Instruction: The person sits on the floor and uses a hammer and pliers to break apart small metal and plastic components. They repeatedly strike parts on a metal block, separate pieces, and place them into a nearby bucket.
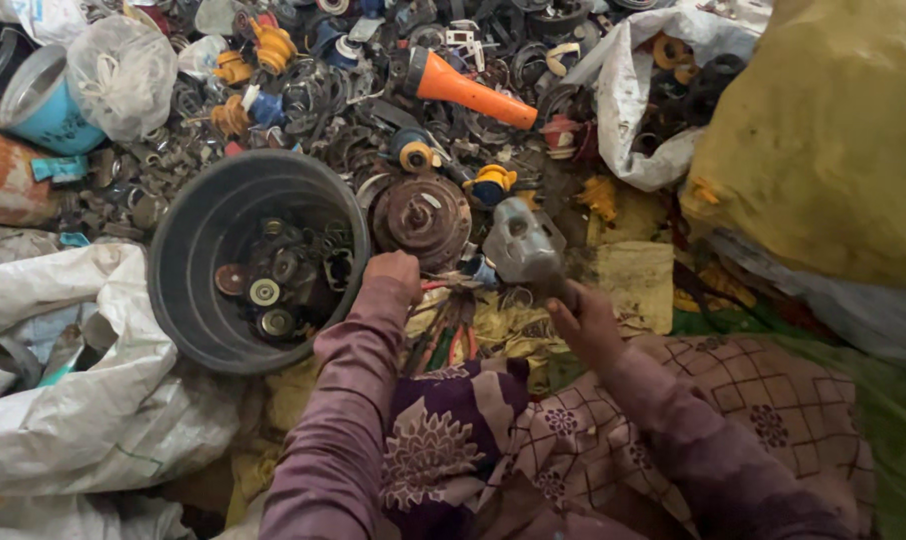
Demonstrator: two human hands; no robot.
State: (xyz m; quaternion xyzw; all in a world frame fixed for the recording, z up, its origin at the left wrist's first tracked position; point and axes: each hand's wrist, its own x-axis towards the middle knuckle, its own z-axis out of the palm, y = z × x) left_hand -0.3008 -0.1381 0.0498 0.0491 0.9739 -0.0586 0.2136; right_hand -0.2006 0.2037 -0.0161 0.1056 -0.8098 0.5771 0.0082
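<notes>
The left hand (393,272) is curling shut beside a round rusty metal motor part (422,218), touching its edge. The right hand (583,322) is gripping a blurry grey metal hammer (523,245); its handle is hiding inside the fingers. A dark round plastic tub (188,235) is sitting nearby.
</notes>
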